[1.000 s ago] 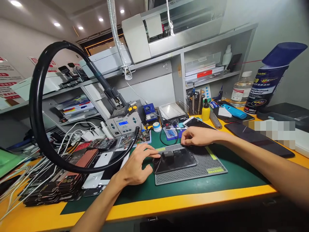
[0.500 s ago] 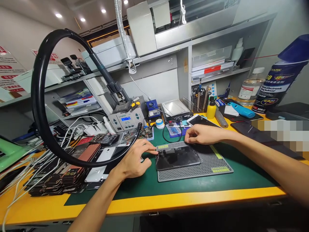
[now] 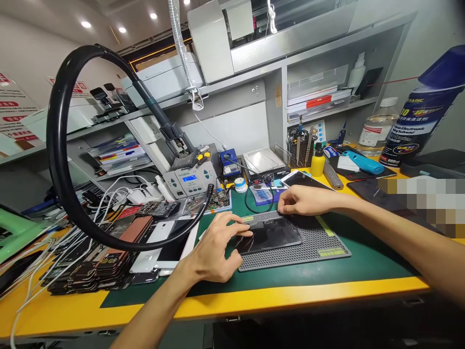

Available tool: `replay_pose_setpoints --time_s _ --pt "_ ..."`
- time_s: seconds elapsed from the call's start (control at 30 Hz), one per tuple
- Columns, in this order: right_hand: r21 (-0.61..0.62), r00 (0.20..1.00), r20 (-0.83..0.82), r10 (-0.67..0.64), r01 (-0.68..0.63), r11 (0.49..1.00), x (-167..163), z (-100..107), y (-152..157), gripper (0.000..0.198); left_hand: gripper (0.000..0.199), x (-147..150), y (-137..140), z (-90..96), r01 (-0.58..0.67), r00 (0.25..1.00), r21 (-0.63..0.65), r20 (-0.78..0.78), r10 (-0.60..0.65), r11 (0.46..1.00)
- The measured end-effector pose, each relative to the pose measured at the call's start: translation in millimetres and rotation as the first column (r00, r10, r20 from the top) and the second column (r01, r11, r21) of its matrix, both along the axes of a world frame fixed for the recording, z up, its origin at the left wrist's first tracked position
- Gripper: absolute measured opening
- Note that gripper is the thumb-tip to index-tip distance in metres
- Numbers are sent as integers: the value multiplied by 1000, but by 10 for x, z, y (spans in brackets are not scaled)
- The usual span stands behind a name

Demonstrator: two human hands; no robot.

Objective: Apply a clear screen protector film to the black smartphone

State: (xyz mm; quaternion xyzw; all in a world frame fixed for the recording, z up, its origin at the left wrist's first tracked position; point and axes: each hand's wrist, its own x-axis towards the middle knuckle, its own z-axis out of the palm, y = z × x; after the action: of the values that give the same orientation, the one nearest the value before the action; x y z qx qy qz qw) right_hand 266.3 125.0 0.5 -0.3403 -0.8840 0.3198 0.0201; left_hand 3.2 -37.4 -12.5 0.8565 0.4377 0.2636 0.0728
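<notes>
A black phone point(image 3: 272, 235) with a glossy screen lies flat on a grey perforated mat point(image 3: 308, 257). Over its left end reaches my left hand point(image 3: 220, 247), fingers stretched onto the glass and thumb apart from them near the corner. Whether that hand grips the phone's edge I cannot tell; it looks open. Just beyond the phone's far edge, my right hand point(image 3: 300, 199) rests with its fingers curled and pressed together. What lies in those fingertips, if anything, is hidden. A dark flat piece shows under the right hand, partly covered.
Stacked phone parts point(image 3: 112, 257) and white cables crowd the left. A black flexible hose point(image 3: 58, 145) arches over them from the rework station point(image 3: 189, 182). Behind are a white-faced phone point(image 3: 305, 180), a yellow bottle point(image 3: 317, 164) and a tweezer holder point(image 3: 300, 145). A large spray can point(image 3: 417, 116) stands right.
My left hand has moved right, from the phone's left edge to over its left end. My right hand has stayed nearly in place. The phone lies where it was.
</notes>
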Motion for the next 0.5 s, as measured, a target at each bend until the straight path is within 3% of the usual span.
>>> replay_pose_setpoints --time_s 0.23,0.5 --pt "9 1000 7 -6 6 1000 12 -17 15 30 44 -112 -33 32 -30 1000 18 9 30 999" --pt "2 1000 1 -5 5 1000 3 7 -8 28 46 -189 -94 -6 -16 999 37 50 15 999"
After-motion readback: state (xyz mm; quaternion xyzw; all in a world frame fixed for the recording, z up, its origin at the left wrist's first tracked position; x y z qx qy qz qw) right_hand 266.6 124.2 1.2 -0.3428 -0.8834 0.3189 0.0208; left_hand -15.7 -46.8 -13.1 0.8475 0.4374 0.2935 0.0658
